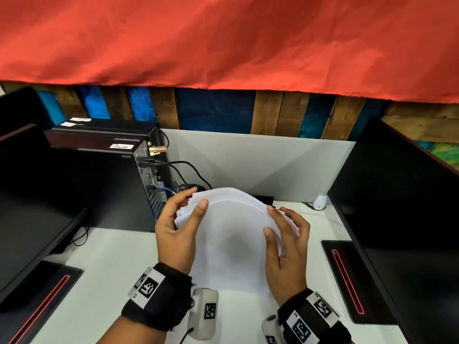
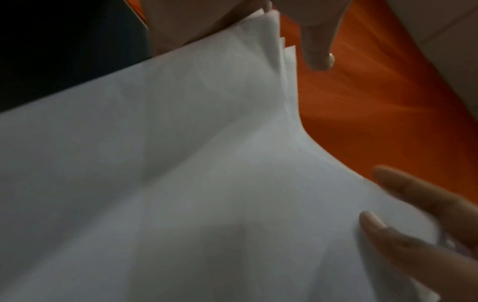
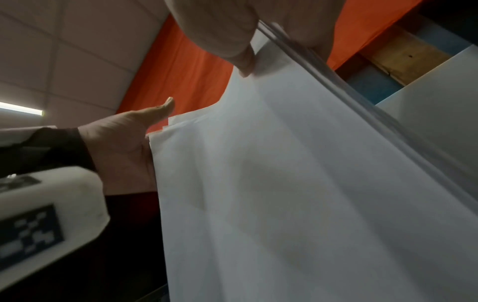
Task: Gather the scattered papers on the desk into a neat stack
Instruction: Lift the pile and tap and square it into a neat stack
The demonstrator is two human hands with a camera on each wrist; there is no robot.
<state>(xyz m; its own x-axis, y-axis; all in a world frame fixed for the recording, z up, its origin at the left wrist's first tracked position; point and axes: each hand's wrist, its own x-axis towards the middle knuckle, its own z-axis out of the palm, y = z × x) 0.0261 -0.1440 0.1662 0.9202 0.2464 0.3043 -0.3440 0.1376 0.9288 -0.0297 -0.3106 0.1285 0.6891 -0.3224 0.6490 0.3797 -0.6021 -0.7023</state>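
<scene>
A stack of white papers (image 1: pixel 231 234) stands bowed on the white desk (image 1: pixel 119 259), its lower edge down on the surface and its sheets fanned unevenly at the top. My left hand (image 1: pixel 197 196) grips the stack's left edge, thumb on the front sheet and fingers behind. My right hand (image 1: pixel 278 222) grips the right edge, thumb on the front and fingers curled round the back. The left wrist view shows the paper stack (image 2: pixel 207 183) close up with staggered corners. In the right wrist view the stack (image 3: pixel 284 183) fills the frame, with its right edge pinched at the top.
A black computer tower (image 1: pixel 149 175) with cables stands just left of the papers. Dark monitors flank the desk at left (image 1: pixel 32 194) and right (image 1: pixel 402 207), their bases (image 1: pixel 347 276) on the surface. A small white device (image 1: pixel 319 202) sits by the grey partition (image 1: pixel 248 160).
</scene>
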